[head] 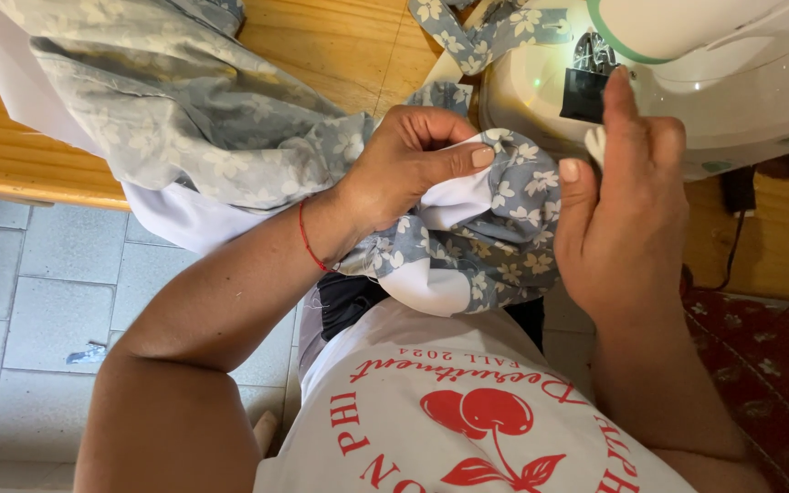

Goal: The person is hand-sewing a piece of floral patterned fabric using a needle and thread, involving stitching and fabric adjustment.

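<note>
The left hand pinched the bunched grey floral fabric between thumb and fingers; the right hand, just beside it, had fingers extended up against the white sewing machine. More fabric trailed across the wooden desk, above the tiled floor.

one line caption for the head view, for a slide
Left hand grips bunched grey floral fabric with white lining while right hand reaches to the white sewing machine on a wooden table.
</note>
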